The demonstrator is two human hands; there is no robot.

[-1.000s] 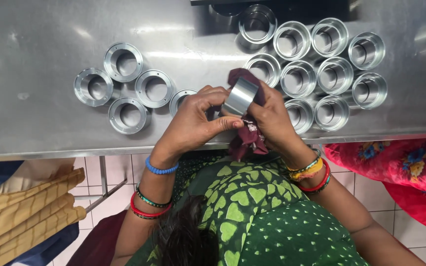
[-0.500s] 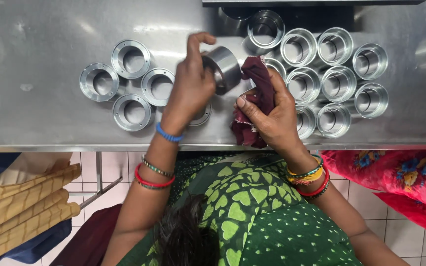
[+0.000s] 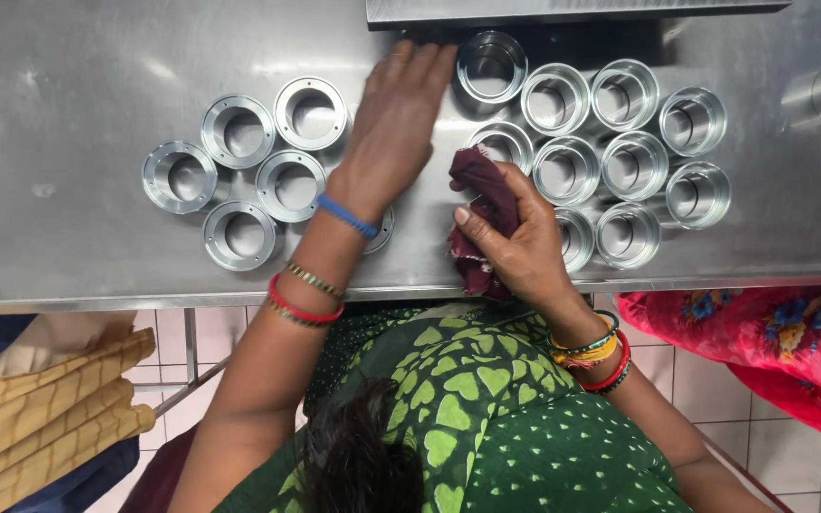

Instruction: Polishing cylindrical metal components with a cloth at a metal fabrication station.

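Now the left hand [image 3: 393, 123] lies flat, fingers released, metal cup [image 3: 491, 66] just right of fingertips; right hand [image 3: 515, 237] clenches maroon cloth [image 3: 477, 204].

Left: five metal rings [image 3: 239, 176] crowd the tabletop [image 3: 40, 85]; far-left bare
Right: metal cups [image 3: 620, 161] packed tight
Middle: open lane

On the worktop [image 3: 68, 76] we see two groups of rings: five flanged rings [image 3: 239, 180] to the left, and a cluster of cups [image 3: 620, 161] to the right. Between them our left hand [image 3: 396, 114] lies flat, reaching toward the far edge, fingertips beside the farthest cup [image 3: 491, 65]. Our right hand [image 3: 515, 242] sits nearer us, holding a cloth [image 3: 477, 185] just beside the cups. A sixth ring [image 3: 384, 233] lies under the left wrist.
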